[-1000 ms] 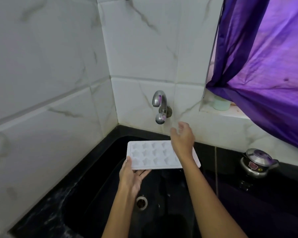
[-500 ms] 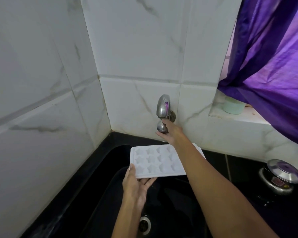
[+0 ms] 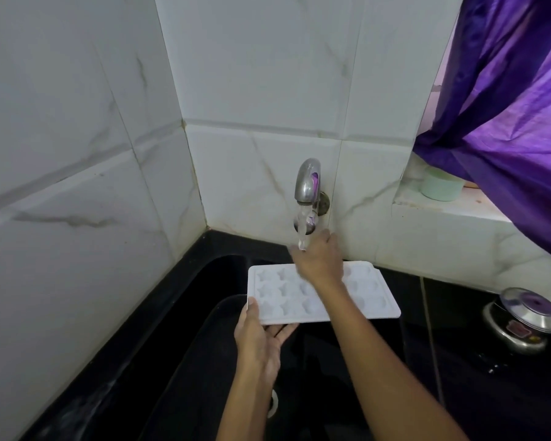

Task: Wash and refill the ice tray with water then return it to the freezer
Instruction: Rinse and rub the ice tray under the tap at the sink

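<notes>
A white ice tray (image 3: 368, 296) with star-shaped cells lies level over the black sink (image 3: 178, 338), under the wall tap (image 3: 306, 183). My left hand (image 3: 261, 337) holds the tray's near left corner, thumb on the rim and fingers underneath. My right hand (image 3: 318, 259) hovers above the tray just below the tap, its fingertips hidden behind the back of the hand. Water (image 3: 302, 229) runs from the spout and strikes that hand.
White marble-look tiles cover the left and back walls. A purple curtain (image 3: 506, 100) hangs at the upper right over a sill with a pale green cup (image 3: 441, 187). A steel pot with a lid (image 3: 524, 319) stands on the black counter at the right. The drain (image 3: 272, 404) lies below.
My right hand rose to the tap, then dropped a little beneath it. Water now flows from the spout. The tray stays in my left hand.
</notes>
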`<state>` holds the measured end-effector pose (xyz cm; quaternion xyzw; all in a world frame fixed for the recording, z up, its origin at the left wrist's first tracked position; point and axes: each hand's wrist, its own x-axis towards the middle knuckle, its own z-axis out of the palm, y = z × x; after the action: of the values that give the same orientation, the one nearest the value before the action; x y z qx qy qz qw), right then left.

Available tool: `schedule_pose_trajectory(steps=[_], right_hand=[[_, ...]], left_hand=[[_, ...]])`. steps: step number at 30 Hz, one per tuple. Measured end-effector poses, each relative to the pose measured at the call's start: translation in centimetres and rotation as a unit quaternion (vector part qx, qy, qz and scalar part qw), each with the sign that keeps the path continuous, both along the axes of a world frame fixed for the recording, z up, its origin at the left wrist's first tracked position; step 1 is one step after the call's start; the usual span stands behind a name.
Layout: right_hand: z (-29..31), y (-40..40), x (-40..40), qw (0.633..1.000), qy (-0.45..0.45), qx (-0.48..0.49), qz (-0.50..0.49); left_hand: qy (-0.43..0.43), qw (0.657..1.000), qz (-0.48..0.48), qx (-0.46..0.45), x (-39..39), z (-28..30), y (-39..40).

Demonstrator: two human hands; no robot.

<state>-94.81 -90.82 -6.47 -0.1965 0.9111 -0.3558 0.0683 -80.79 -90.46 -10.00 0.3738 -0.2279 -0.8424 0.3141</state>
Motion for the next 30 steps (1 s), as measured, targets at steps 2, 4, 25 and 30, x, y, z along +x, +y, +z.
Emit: schedule_pose_trajectory(steps=[2,4,25,30], right_hand=[[-1.5,1.2,3.6,0.996,0.046,0.054,0.057],[-2.6,2.2,6.6,0.982,0.066,0.086,0.153],[-3.7,7.1,6.5,0.948,0.088,0.225,0.206],[-4.0,7.7,7.1,0.956,0.029,0.249,0.153]], left_hand=[[-0.008,1.000,0.007,0.002,0.0,-0.2,0.6],[-0.023,1.000,0.012,0.004,0.1,-0.5,1.1],[-0.038,0.996,0.078,-0.034,3.2,-1.0,1.1],[-0.055,0.995,0.075,-0.024,3.6,-1.6,1.6]])
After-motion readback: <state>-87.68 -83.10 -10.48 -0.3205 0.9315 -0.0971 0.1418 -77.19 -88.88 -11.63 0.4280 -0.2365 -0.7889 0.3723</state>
